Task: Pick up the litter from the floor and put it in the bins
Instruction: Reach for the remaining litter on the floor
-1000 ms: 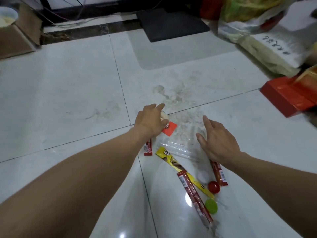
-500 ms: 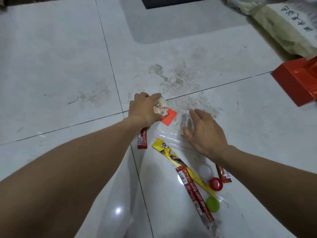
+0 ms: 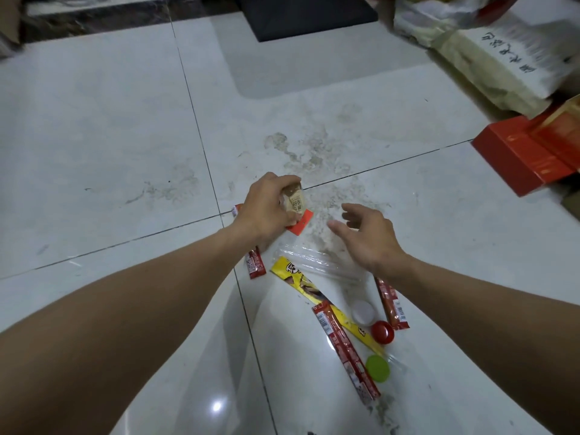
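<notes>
Litter lies scattered on the white tiled floor. My left hand is shut on a small beige packet, with a red-orange paper scrap under its fingers. My right hand hovers open, fingers spread, just above a clear plastic wrapper. Nearer me lie a yellow wrapper, a long red wrapper, a short red wrapper, another red wrapper, a white cap, a red cap and a green cap. No bin is in view.
A red box sits at the right, with white sacks behind it. A black mat lies at the top. A dirty smear marks the tiles beyond my hands.
My left hand has closed on the beige packet and lifted it off the floor. My right hand has risen off the clear wrapper and spread its fingers.
</notes>
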Demonstrator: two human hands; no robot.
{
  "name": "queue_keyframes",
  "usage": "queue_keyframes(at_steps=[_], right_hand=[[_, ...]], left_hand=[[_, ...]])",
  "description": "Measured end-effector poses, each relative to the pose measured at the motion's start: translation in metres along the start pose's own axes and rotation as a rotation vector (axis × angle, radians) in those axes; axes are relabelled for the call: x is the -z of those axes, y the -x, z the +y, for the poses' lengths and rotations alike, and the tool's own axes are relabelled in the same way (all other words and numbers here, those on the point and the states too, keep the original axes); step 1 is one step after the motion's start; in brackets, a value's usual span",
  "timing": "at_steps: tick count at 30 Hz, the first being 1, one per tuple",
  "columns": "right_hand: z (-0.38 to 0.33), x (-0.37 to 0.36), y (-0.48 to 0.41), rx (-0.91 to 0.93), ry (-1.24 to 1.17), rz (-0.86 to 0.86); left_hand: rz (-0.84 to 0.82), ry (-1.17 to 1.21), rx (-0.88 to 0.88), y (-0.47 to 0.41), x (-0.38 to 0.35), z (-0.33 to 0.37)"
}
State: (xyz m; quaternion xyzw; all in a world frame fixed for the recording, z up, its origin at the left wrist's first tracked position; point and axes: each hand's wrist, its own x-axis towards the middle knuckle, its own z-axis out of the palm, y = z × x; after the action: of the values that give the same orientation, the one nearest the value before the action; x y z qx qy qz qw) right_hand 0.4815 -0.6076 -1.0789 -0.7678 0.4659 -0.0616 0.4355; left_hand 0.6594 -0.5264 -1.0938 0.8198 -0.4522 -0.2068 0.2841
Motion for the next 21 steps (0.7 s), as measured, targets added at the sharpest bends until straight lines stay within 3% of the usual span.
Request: queue_keyframes(at_steps=[4, 12, 16, 21], right_hand=[[-0.015, 0.011, 0.0, -0.132, -0.369, -0.017], [-0.032, 0.026, 0.013, -0.192, -0.573, -0.114], [-0.034, 0.031, 0.015, -0.204, -0.543, -0.027], [-0.022, 0.036, 0.008, -0.269, -0.448, 0.141]], left_hand=[[-0.023, 0.113, -0.031, 0.01, 0.006, 0.026], [-0.132, 0.357, -0.026, 0.035, 0.015, 0.057], [-0.133, 0.324, -0.028, 0.043, 0.024, 0.057], [-0.108, -0.013, 0.014, 0.044, 0.027, 0.028]])
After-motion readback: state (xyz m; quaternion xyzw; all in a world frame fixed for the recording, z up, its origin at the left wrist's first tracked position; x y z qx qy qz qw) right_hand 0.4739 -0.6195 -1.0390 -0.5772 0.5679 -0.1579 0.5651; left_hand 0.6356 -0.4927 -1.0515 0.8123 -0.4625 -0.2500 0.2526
